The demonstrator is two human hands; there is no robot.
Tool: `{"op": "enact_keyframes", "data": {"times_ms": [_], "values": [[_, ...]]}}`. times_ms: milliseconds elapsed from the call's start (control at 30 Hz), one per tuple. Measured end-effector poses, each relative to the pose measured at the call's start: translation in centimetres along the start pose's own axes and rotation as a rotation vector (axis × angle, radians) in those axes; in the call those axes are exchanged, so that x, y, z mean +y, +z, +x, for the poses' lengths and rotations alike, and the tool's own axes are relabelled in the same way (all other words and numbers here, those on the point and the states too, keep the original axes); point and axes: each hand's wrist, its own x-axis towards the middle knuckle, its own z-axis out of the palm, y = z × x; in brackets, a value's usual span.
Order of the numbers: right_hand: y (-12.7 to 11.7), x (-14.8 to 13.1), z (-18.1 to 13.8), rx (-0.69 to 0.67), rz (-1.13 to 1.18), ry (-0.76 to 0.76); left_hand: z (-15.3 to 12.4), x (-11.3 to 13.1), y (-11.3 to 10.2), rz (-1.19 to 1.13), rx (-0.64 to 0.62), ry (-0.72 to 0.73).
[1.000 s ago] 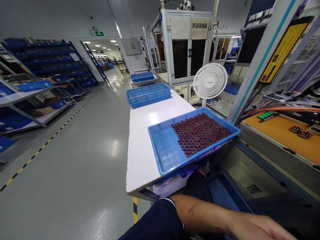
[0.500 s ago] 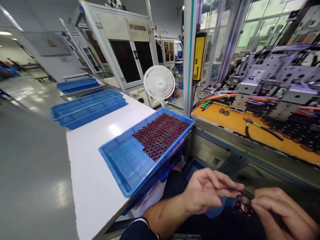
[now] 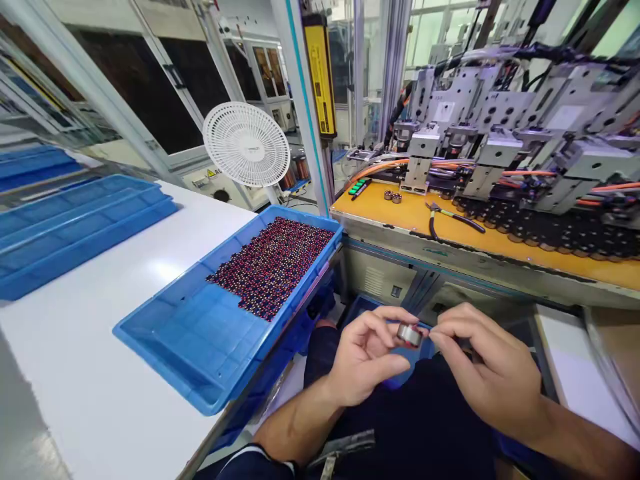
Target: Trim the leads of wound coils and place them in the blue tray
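Note:
My left hand point(image 3: 367, 353) holds a small motor stator point(image 3: 410, 335) above my lap. The stator looks like a short silvery cylinder with reddish bits at its edge, tilted between my fingers. Close to its right side is my right hand point(image 3: 485, 363), thumb and forefinger pinched together. Whatever lies in that pinch is too small to make out. Left of my hands, a blue tray point(image 3: 175, 363) on the white table holds many small red and dark parts point(image 3: 280, 267) with coppery dots, packed at its far end.
Stacked blue trays point(image 3: 90, 233) stand on the white table point(image 3: 65, 360) at left. A white fan point(image 3: 247, 143) is behind. At right, a machine bench point(image 3: 365, 207) carries cutters point(image 3: 453, 217), two loose ring parts point(image 3: 393, 196) and metal fixtures point(image 3: 485, 147).
My view has turned to the right. The stator, earlier at my right fingertips, is now in my left hand with its silvery side showing. My right hand pinches just beside it.

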Motion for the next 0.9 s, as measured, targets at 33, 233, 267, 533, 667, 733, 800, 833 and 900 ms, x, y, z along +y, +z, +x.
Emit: {"op": "enact_keyframes", "data": {"times_ms": [33, 233, 267, 533, 667, 733, 800, 833, 900], "values": [[0.0, -0.1, 0.0, 0.009, 0.034, 0.011, 0.2, 0.1, 0.1, -0.039, 0.007, 0.020], [-0.6, 0.1, 0.0, -0.079, 0.194, -0.085, 0.6, -0.5, -0.5, -0.106, -0.083, -0.305], [-0.7, 0.2, 0.1, -0.091, 0.191, -0.099, 0.5, -0.8, -0.7, -0.104, -0.123, -0.353], [-0.7, -0.1, 0.3, -0.060, 0.105, -0.088, -0.1, -0.7, -0.7, 0.067, -0.093, -0.121], [-0.2, 0.2, -0.1, -0.028, 0.105, -0.019, 0.1, -0.4, -0.3, 0.176, -0.030, 0.021], [0.1, 0.4, -0.4, -0.019, 0.126, 0.006, 0.2, -0.5, -0.3, 0.225, -0.009, 0.086], [0.5, 0.4, -0.7, 0.002, 0.141, 0.036, 0.3, -0.7, -0.3, 0.281, 0.016, 0.149], [0.6, 0.3, -0.8, 0.020, 0.140, 0.057, 0.4, -0.8, -0.4, 0.316, 0.027, 0.179], [0.9, 0.0, -1.0, 0.068, 0.145, 0.122, 0.5, -0.9, -0.7, 0.407, 0.045, 0.230]]}}
